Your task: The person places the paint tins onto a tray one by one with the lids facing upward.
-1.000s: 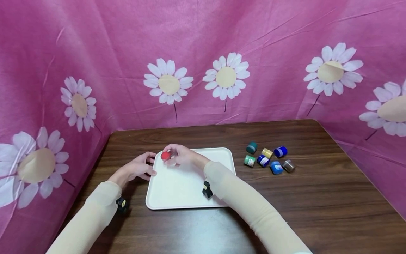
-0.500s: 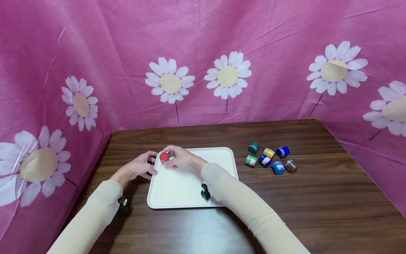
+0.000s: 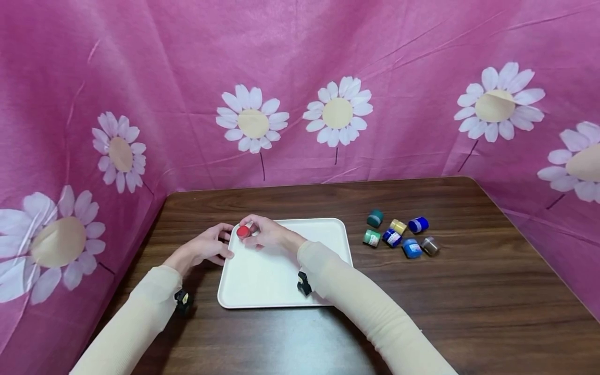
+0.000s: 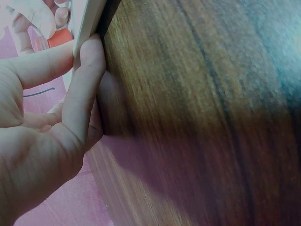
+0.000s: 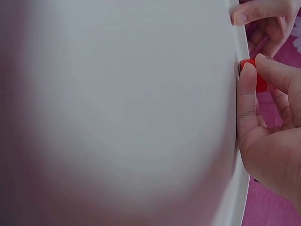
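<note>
Apparent placing step: your right hand point(image 3: 267, 233) pinches the red jar point(image 3: 242, 232) at the white tray point(image 3: 272, 281)'s far-left corner, your left hand point(image 3: 206, 247), fingers spread, touches the tray, and a gentle release seems called for next.

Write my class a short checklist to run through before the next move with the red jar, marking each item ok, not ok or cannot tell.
1. Red jar held securely: ok, the right hand pinches it between thumb and fingers.
2. Tray steadied: ok, the left hand grips its left edge.
3. Red jar within the tray's outline: ok, near the far left corner.
4. Red jar resting flat: cannot tell.
5. A hand free for another jar: not ok, both are occupied.
6. Other jars apart from the tray: ok, seven on the table to its right.
</note>
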### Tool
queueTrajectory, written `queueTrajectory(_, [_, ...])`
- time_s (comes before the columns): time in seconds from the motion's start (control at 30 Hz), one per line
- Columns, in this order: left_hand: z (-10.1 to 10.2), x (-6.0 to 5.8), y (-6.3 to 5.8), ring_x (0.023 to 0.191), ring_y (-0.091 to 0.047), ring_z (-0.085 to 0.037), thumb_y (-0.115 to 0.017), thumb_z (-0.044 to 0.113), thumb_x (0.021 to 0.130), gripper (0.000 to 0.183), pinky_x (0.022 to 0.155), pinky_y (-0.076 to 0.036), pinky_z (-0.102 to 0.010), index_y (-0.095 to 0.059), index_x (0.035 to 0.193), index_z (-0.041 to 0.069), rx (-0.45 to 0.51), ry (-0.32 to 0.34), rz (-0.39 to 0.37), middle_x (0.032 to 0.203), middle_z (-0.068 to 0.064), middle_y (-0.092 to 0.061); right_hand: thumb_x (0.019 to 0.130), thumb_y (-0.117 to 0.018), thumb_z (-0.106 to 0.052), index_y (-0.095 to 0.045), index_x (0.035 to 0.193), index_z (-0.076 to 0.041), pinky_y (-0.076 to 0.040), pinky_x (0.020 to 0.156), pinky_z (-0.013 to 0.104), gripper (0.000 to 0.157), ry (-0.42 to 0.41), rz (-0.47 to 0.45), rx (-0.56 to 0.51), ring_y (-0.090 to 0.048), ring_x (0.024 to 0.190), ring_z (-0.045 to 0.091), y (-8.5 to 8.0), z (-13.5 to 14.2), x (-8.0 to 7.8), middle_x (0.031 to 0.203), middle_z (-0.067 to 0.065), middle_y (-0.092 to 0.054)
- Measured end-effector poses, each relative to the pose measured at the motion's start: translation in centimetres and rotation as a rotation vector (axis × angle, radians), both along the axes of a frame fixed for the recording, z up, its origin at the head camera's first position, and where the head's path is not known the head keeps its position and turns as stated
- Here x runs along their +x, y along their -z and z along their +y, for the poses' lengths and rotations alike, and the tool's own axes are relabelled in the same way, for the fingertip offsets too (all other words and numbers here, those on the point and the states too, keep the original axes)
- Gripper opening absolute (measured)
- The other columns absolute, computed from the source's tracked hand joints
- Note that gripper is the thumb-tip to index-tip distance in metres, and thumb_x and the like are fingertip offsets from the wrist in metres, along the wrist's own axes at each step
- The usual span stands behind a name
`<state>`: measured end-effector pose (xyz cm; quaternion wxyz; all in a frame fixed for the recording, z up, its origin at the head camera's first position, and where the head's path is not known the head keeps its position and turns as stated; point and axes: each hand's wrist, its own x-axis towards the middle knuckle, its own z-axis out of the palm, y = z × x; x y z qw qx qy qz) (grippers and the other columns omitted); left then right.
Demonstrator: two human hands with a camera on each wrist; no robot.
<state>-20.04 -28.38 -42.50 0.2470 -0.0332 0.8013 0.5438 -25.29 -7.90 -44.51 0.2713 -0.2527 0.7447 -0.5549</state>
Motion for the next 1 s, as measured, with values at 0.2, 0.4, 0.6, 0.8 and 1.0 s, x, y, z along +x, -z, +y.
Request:
queueTrajectory(0.2, [-0.1,0.1,-0.2,0.091,-0.061,-0.027,-0.067,-0.014,0.081,0.075,0.072,-0.061,-0.045,-0.031,0.146,-0.005,-0.002,-0.004,-0.001,0.125,-0.024,-0.04,0.091,-0.073,0.001,-0.055,0.131,-0.004,-0.057,0.06,0.029,0.045,0.02,-0.034,-0.011,-0.058,0.07,0.017,0.0,-0.1,0.1,0.098,0.009,-0.058])
queueTrajectory(0.4, [-0.1,0.2,0.0,0.091,-0.062,-0.026,-0.068,-0.013,0.081,0.075,0.072,-0.061,-0.045,-0.031,0.146,-0.004,0.001,-0.01,-0.004,0.125,-0.023,-0.04,0.091,-0.073,0.0,-0.053,0.133,-0.002,-0.057,0.061,0.028,0.047,0.022,-0.055,-0.02,-0.058,0.068,0.017,-0.1,-0.1,0.3,0.099,0.007,-0.055])
queueTrajectory(0.6, [0.1,0.2,0.2,0.093,-0.061,-0.027,-0.068,-0.012,0.081,0.076,0.073,-0.061,-0.046,-0.031,0.147,-0.004,0.0,-0.01,0.002,0.126,-0.023,-0.041,0.09,-0.074,0.001,-0.053,0.132,-0.001,-0.058,0.064,0.03,0.047,0.038,-0.071,-0.025,-0.059,0.072,0.017,-0.2,0.1,0.5,0.1,0.009,-0.056])
queueTrajectory(0.8, [0.2,0.2,0.2,0.093,-0.061,-0.028,-0.067,-0.013,0.08,0.076,0.073,-0.061,-0.047,-0.031,0.147,-0.004,-0.02,-0.018,0.007,0.125,-0.023,-0.041,0.089,-0.074,0.001,-0.053,0.132,-0.001,-0.059,0.065,0.03,0.048,0.037,-0.102,-0.039,-0.06,0.074,0.017,-0.2,0.1,0.4,0.103,0.011,-0.056])
queueTrajectory(1.0, [0.7,0.3,0.0,0.09,-0.061,-0.027,-0.066,-0.016,0.08,0.075,0.071,-0.061,-0.047,-0.031,0.146,-0.006,-0.025,-0.035,0.024,0.123,-0.024,-0.041,0.09,-0.075,-0.004,-0.045,0.141,-0.004,-0.061,0.072,0.035,0.059,0.016,-0.14,-0.005,-0.065,0.083,0.023,-0.9,1.2,0.1,0.117,0.015,-0.052])
